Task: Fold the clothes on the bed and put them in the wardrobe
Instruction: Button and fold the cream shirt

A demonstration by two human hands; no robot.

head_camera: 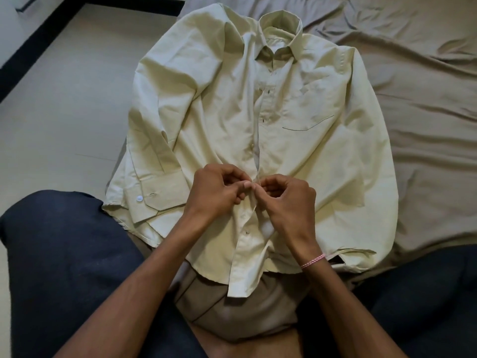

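A pale yellow long-sleeved shirt [296,156] lies face up on the bed, collar away from me, chest pocket on its right side. Its left sleeve is folded down along the side, the cuff with a white button near my left knee. My left hand [219,189] and my right hand [286,200] meet at the front placket, low on the shirt. Both pinch the fabric edges there, fingertips touching around a button spot. A pink thread band circles my right wrist.
The brown bed sheet [413,99] is wrinkled and stretches to the right and behind the shirt. Light floor tiles [64,104] lie left of the bed corner, with a dark skirting strip at top left. My knees in dark trousers [64,267] flank the shirt's hem.
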